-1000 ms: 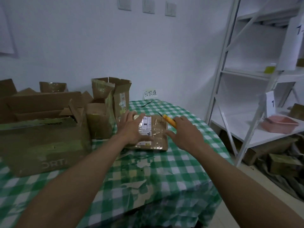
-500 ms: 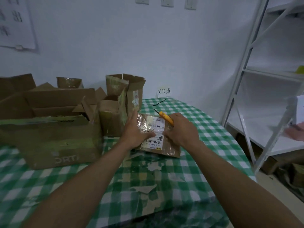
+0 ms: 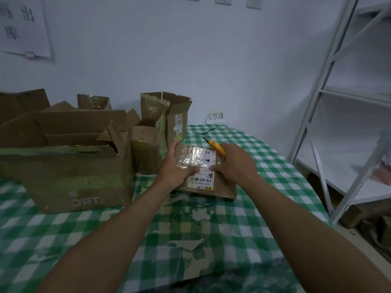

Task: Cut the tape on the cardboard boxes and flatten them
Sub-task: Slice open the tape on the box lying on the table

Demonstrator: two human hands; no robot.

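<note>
A small flat cardboard box (image 3: 220, 187) with a white shipping label and shiny clear tape lies on the green checked tablecloth (image 3: 211, 229). My left hand (image 3: 176, 166) grips its left edge, thumb on the top face. My right hand (image 3: 234, 163) holds a yellow utility knife (image 3: 216, 148), blade pointing away to the far left, while its thumb rests on the label.
A large open cardboard box (image 3: 69, 172) stands at the left, with several smaller opened boxes (image 3: 160, 127) behind it against the wall. A white metal shelf rack (image 3: 349, 123) stands at the right. A black cable tie (image 3: 208, 131) and a paper sign (image 3: 215, 116) are by the wall.
The small box has come a little nearer on the table and my hands have closed in on its top. The head has turned left, showing more of the big box.
</note>
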